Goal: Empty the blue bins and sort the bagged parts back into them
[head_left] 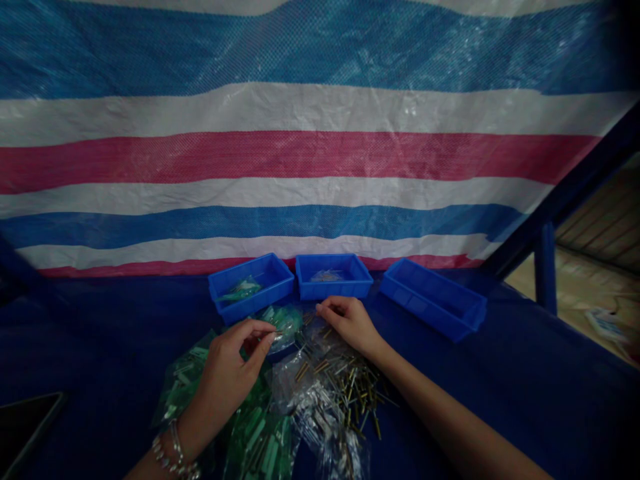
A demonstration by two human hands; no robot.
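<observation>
My left hand (227, 363), a beaded bracelet (175, 453) on its wrist, pinches a small thin brass-coloured piece (278, 332) between thumb and forefinger. Below it lie bags of green strips (255, 433), and just beyond its fingertips is another greenish clear bag (287, 323). My right hand (350, 323) is closed in a pinch above a clear bag (325, 337); what its fingertips hold, if anything, is too small to make out. Under that wrist spreads a loose heap of thin brass and silvery rods (357, 393), beside clear bags of silvery pieces (320, 407).
Three blue bins stand along the back: the left bin (225, 310) holds green packets, the middle bin (335, 290) thin clear pieces, and the right bin (425, 303) shows a bare floor. Behind hangs a striped tarp (320, 160). A dark flat object (30, 427) lies left.
</observation>
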